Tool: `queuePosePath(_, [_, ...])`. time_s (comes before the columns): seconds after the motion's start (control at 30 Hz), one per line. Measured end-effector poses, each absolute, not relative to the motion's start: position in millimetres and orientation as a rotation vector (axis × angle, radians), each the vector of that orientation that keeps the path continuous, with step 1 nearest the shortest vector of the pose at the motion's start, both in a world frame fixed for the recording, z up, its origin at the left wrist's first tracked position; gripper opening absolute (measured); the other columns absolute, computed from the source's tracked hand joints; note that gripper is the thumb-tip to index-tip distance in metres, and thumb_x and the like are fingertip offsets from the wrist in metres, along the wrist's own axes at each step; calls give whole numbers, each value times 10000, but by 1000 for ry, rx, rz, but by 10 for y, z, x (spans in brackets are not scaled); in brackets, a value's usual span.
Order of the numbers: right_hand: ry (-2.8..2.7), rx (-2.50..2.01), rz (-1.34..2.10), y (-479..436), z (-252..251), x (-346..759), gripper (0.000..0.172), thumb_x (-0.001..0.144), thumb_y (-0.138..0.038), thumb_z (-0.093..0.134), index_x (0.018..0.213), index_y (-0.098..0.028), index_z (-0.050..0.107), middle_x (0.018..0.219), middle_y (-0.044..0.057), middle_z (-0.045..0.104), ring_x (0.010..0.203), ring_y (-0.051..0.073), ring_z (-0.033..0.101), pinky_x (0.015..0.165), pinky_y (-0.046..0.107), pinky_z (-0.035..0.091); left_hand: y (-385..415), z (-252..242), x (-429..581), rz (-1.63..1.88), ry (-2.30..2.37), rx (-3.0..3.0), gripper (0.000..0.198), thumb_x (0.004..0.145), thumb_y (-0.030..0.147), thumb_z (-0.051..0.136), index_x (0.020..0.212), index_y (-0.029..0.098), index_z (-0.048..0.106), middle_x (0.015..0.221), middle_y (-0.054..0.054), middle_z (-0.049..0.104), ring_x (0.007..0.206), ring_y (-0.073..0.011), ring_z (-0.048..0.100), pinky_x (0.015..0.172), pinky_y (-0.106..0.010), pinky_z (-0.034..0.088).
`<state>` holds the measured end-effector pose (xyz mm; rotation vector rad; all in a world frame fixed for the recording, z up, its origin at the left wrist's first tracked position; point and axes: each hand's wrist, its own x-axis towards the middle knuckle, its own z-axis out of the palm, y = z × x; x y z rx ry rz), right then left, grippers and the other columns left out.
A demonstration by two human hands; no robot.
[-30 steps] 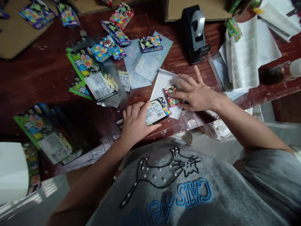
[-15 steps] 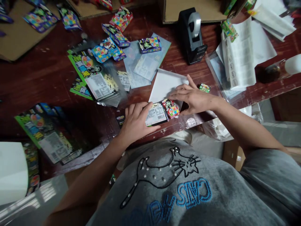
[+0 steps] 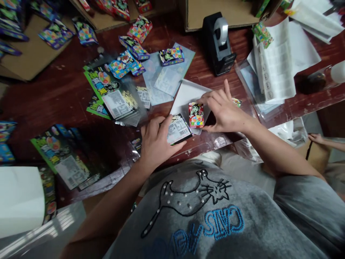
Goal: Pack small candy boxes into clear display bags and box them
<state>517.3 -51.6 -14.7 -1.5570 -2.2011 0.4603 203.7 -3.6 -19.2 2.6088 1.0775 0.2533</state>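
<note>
Red cartoon-printed box [image 3: 196, 116] is no longer lining up with the labelled packet [image 3: 179, 130]; your right grip [image 3: 225, 112] is pinching it, your left grip [image 3: 156, 141] holding the packet.

Blue "CATS" [image 3: 223, 222] — upside-down, on grey shirt [image 3: 254, 212]

I'm getting a dim picture, with the dark red-brown tabletop [image 3: 67, 100] deepest in shadow at left. Pale striped glare shows at lower left; the tape roll [image 3: 222, 31] glints. The left forearm [image 3: 105, 212] looks darker than the right forearm [image 3: 280, 154]. Wide-angle stretch softens the corners, and fine print on the red box [image 3: 196, 116] blurs.
</note>
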Motion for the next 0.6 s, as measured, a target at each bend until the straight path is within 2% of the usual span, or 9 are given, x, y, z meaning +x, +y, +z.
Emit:
queuePosePath(0.17, [-2268, -1342, 623, -594, -204, 5148, 806, 870, -620, 778, 1541, -261, 511, 1415, 134, 643, 1321, 387, 564, 1312, 769, -23, 17, -192, 2082, 267, 1031, 2585, 894, 819, 436, 889, 1583, 226, 473, 1464, -198, 592, 1387, -413, 574, 1170, -576, 440])
queuePosePath(0.27, [-2269, -1223, 759, -585, -229, 5201, 821, 864, -573, 812, 1569, -287, 502, 1448, 118, 645, 1334, 359, 585, 1311, 767, -25, 97, -154, 2100, 163, 950, 2495, 1002, 740, 440, 943, 1599, 228, 473, 1513, -188, 576, 1422, -424, 545, 1193, -572, 431])
queuePosePath(0.33, [-2275, -1184, 837, -553, -207, 5258, 834, 866, -549, 822, 1593, -304, 492, 1483, 115, 633, 1369, 356, 579, 1309, 771, -1, 175, -107, 2104, 71, 832, 2341, 1021, 768, 474, 918, 1638, 248, 433, 1465, -154, 623, 1348, -381, 605, 1133, -521, 497])
queuePosePath(0.4, [-2283, -1166, 879, -508, -147, 5332, 840, 877, -531, 818, 1616, -322, 478, 1512, 111, 616, 1406, 358, 564, 1310, 775, 26, 277, -59, 2114, 4, 694, 2143, 879, 915, 469, 782, 1675, 275, 385, 1252, -88, 709, 1098, -271, 702, 952, -404, 577])
queuePosePath(0.47, [-2265, -1187, 861, -459, -62, 5427, 853, 888, -532, 806, 1638, -324, 458, 1535, 118, 592, 1442, 368, 541, 1316, 773, 80, 403, -29, 2147, -13, 592, 2057, 671, 1027, 395, 629, 1660, 289, 430, 1007, -24, 698, 850, -180, 675, 793, -309, 557])
queuePosePath(0.53, [-2205, -1248, 780, -417, 24, 5530, 897, 889, -554, 797, 1665, -302, 423, 1566, 140, 552, 1482, 390, 500, 1313, 766, 181, 538, -33, 2217, 51, 560, 2096, 541, 1037, 337, 598, 1574, 284, 556, 929, -11, 658, 803, -157, 634, 774, -287, 536])
queuePosePath(0.6, [-2123, -1323, 675, -383, 87, 5610, 957, 887, -576, 792, 1693, -280, 368, 1607, 159, 495, 1524, 409, 449, 1296, 746, 290, 653, -75, 2320, 201, 581, 2065, 465, 1015, 300, 620, 1478, 257, 629, 959, -23, 665, 839, -157, 640, 791, -283, 547])
